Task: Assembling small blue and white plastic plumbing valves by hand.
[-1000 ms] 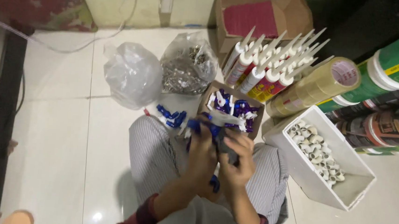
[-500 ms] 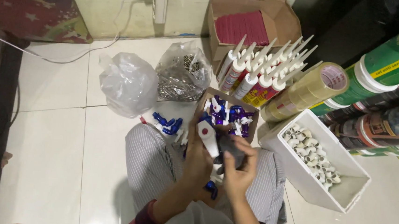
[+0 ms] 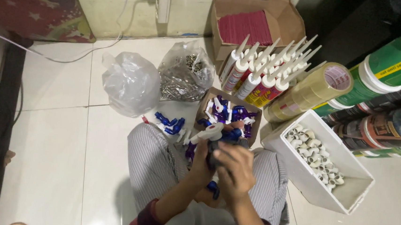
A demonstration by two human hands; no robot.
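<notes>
I sit on a white tiled floor with striped trousers over my knees. My left hand (image 3: 203,158) holds a white plastic tap with a round head (image 3: 211,133) in front of me. My right hand (image 3: 235,169) is closed over the tap's dark blue handle part, right against the left hand. Just beyond both hands stands a small cardboard box (image 3: 205,109) full of blue and white tap parts (image 3: 228,113). A few loose blue parts (image 3: 169,123) lie on the floor to its left.
A clear bag (image 3: 128,81) and a bag of metal pieces (image 3: 184,74) sit beyond my left knee. A white tray (image 3: 349,198) of white fittings lies right. Sealant tubes (image 3: 260,72), a stack of tape rolls (image 3: 310,92), a box (image 3: 263,18) and tins (image 3: 392,65) stand behind.
The white tap has come up from the box area into view above my left hand, and my right hand has closed over its lower part. The view has shifted slightly.
</notes>
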